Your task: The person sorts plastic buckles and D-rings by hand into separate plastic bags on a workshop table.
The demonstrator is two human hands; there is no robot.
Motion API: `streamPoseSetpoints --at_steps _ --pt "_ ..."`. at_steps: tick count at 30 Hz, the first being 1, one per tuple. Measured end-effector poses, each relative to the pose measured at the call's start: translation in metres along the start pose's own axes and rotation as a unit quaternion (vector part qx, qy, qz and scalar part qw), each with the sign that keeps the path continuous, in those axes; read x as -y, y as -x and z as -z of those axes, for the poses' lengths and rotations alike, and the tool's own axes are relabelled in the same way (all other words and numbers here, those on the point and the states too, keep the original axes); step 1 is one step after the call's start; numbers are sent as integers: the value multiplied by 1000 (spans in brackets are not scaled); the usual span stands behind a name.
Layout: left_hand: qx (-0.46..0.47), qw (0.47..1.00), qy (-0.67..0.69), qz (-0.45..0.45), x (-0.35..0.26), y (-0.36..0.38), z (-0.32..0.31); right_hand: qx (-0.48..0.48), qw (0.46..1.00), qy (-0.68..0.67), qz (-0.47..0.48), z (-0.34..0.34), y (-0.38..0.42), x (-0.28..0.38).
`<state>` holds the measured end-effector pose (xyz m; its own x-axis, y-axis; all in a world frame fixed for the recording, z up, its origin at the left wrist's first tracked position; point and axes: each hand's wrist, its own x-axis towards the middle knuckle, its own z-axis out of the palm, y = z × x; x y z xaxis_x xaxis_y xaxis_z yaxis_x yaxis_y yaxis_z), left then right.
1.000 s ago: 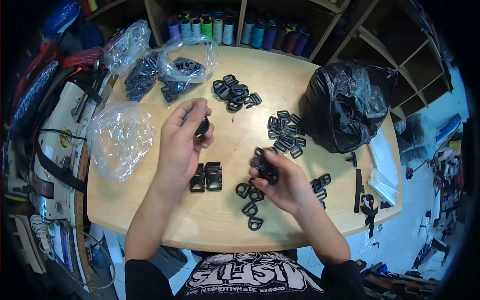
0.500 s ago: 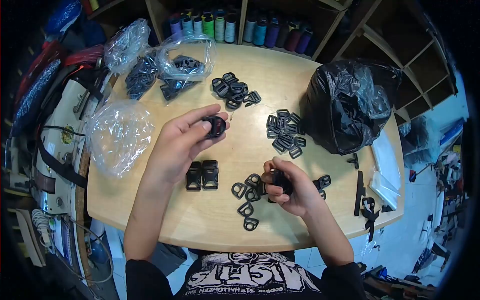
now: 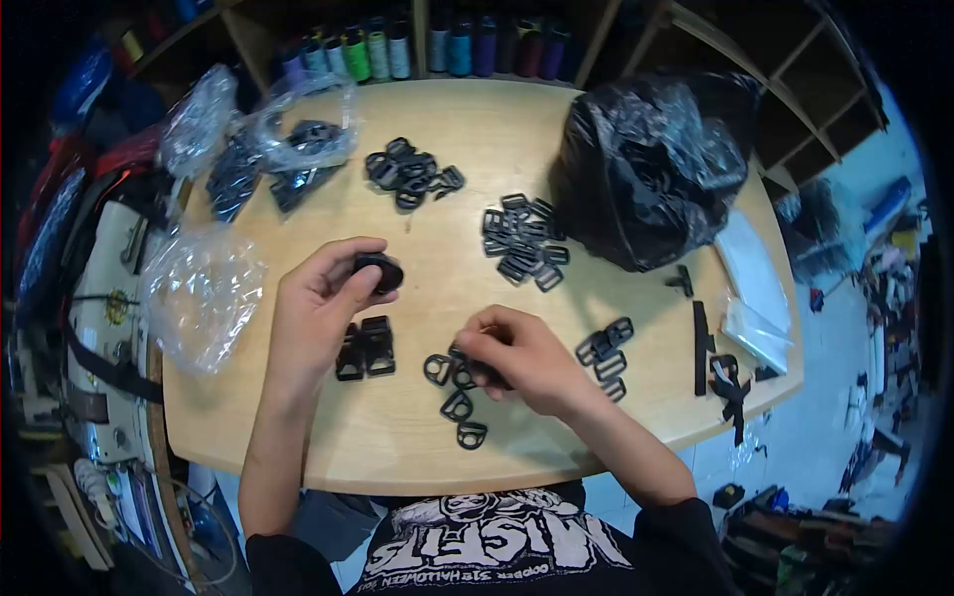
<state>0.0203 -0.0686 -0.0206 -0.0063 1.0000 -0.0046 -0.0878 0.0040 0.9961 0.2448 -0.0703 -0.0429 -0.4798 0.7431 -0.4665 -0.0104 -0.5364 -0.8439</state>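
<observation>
Near the table's middle, my left hand (image 3: 323, 303) pinches a dark rounded plastic buckle piece (image 3: 380, 270) between thumb and fingers. My right hand (image 3: 527, 356) is curled palm down over a cluster of black plastic D-rings (image 3: 470, 427). A dark piece (image 3: 487, 375) shows under its fingers, mostly hidden. Two black side-release buckles (image 3: 378, 348) lie side by side just below my left hand. To the right of my right hand lie several black strap slides (image 3: 606, 366).
Further back are a pile of rectangular slides (image 3: 519, 238) and a heap of black buckle parts (image 3: 402, 169). A black plastic bag (image 3: 646, 179) stands at right. Clear bags (image 3: 204, 298) lie left, black strap pieces (image 3: 700, 348) right. Thread spools (image 3: 397, 55) line the back shelf.
My view has shifted, so the table contents appear further left. My right hand has moved left over the D-rings and turned palm down, uncovering the slides. The left hand keeps its piece, lower now.
</observation>
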Motion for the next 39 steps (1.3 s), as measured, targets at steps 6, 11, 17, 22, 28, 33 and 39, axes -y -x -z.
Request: streamPoseSetpoints --at_steps 6,11,17,22,28,33,39 --pt "9 999 -49 -18 8 -7 -4 -6 988 131 76 -9 8 1" --pt "-54 976 -193 -89 7 -23 -6 -84 825 412 377 -1 3 -15" --pt "-33 852 -444 -276 -13 -92 1 -84 769 481 413 -1 3 -16" --pt "-27 813 -496 -303 8 -131 15 -92 729 491 469 5 -7 -22" --pt "-31 785 -514 -345 39 -148 18 -104 685 521 498 5 -8 -15" --pt "44 800 -513 -308 42 -146 25 -145 729 481 464 15 -22 23" --pt "46 803 -519 -289 32 -138 27 -165 706 567 390 48 -123 84"
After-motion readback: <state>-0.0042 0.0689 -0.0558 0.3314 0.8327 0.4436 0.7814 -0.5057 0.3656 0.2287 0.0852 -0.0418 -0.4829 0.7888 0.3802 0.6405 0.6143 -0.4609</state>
